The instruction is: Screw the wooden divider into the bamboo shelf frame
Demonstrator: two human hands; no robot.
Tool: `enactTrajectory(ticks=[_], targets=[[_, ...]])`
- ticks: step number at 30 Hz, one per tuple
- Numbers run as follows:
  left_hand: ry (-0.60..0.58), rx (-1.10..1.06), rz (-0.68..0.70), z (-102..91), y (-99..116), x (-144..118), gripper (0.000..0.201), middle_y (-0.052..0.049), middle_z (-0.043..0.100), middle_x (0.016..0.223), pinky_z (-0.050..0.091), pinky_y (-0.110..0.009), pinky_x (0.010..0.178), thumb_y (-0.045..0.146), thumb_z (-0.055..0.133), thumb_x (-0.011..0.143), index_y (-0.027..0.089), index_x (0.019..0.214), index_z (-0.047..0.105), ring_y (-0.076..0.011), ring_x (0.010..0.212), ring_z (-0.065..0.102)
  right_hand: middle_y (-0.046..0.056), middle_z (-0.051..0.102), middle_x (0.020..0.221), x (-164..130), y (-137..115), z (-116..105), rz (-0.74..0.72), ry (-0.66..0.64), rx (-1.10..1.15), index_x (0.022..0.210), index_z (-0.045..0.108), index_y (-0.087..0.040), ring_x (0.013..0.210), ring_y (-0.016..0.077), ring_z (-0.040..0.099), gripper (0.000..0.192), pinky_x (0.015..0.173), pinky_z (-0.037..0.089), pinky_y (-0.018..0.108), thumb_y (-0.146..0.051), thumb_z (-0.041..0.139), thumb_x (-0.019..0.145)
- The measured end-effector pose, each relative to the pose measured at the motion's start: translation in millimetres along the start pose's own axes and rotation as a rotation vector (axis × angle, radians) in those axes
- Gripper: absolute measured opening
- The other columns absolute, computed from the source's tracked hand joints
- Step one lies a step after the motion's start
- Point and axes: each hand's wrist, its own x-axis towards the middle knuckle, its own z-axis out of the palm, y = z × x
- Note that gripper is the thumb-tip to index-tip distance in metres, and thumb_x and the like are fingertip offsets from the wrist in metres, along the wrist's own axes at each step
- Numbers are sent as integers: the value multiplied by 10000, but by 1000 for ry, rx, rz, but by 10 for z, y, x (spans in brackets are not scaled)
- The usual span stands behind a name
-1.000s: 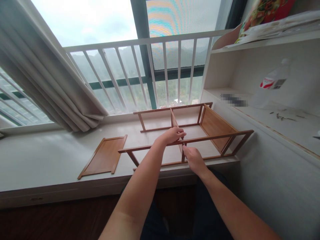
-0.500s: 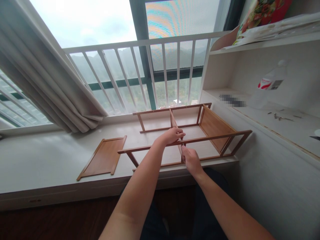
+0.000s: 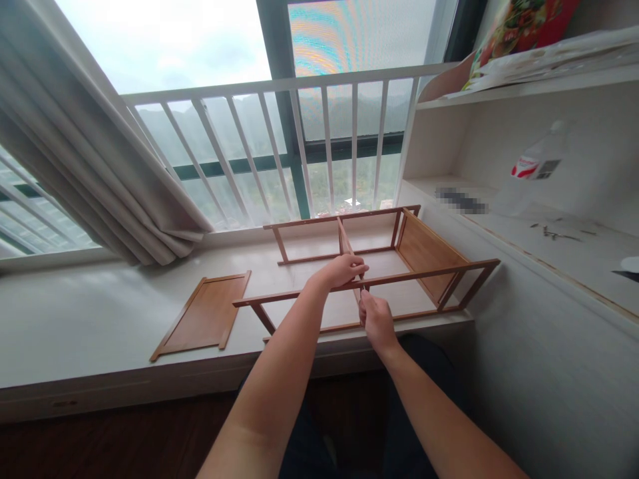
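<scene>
The wooden shelf frame (image 3: 399, 266) lay on its side on the white counter (image 3: 100, 313) by the window. The left hand (image 3: 342, 269) was curled over the frame's near rail where the middle divider meets it. Just below, the right hand (image 3: 377, 318) was closed, pinching something small against that joint. A loose wooden panel (image 3: 204, 318) lay flat to the left, apart from the frame.

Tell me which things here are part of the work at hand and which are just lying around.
In hand:
- wooden frame, lying on the sill
- left hand, gripping the front rail at the middle divider
- right hand, closed on that joint from below
- loose panel, same wood, left of the frame

Lying about:
- bottle
- small metal bits
- papers
- curtain
</scene>
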Motion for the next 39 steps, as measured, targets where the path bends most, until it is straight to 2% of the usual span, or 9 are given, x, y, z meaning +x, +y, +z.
enactTrajectory(ticks=[10, 20, 26, 32, 34, 36, 39], targets=[[-5, -2, 14, -15, 11, -16, 407, -13, 573, 630, 356, -255, 529, 545, 512, 873, 184, 722, 625, -113, 523, 452, -34, 332, 432, 25, 45, -12, -13, -15, -6, 518, 318, -251, 428, 125, 322, 522, 438, 274, 277, -596, 355, 907], [-7, -11, 32, 2, -21, -4, 373, -10, 567, 619, 355, -247, 526, 502, 509, 877, 176, 748, 635, -117, 541, 467, -43, 300, 480, 128, -21, -271, -70, -138, -161, 526, 311, -228, 481, 112, 282, 522, 484, 219, 279, -582, 407, 899], [-3, -7, 37, -1, -29, 3, 367, -1, 551, 600, 350, -251, 531, 502, 513, 872, 180, 741, 634, -116, 534, 455, -32, 313, 518, 151, -165, -381, -138, -176, -382, 551, 319, -215, 528, 124, 320, 496, 528, 201, 287, -532, 375, 928], [0, 0, 29, -1, -17, 7, 377, 0, 552, 601, 354, -251, 536, 508, 519, 868, 174, 744, 642, -119, 543, 461, 27, 482, 563, 88, -387, -393, -178, -151, -855, 574, 468, -199, 546, 145, 365, 468, 575, 164, 316, -408, 335, 971], [-1, 0, 35, 4, -26, 13, 373, 3, 541, 589, 349, -251, 528, 500, 514, 870, 174, 743, 640, -118, 535, 455, 40, 506, 581, 82, -448, -404, -177, -132, -947, 597, 510, -196, 540, 144, 356, 446, 582, 151, 325, -388, 351, 967], [-2, -9, 43, 9, -38, 18, 373, 5, 536, 582, 346, -250, 523, 502, 510, 873, 176, 743, 635, -117, 528, 452, 31, 482, 569, 102, -472, -426, -181, -152, -925, 581, 496, -194, 535, 138, 333, 451, 579, 150, 327, -392, 363, 963], [-2, -22, 44, 13, -50, 18, 376, 4, 540, 587, 350, -248, 529, 510, 510, 874, 180, 741, 631, -116, 532, 456, -6, 377, 528, 160, -443, -474, -161, -297, -664, 538, 386, -197, 532, 126, 297, 500, 552, 171, 310, -473, 379, 955]])
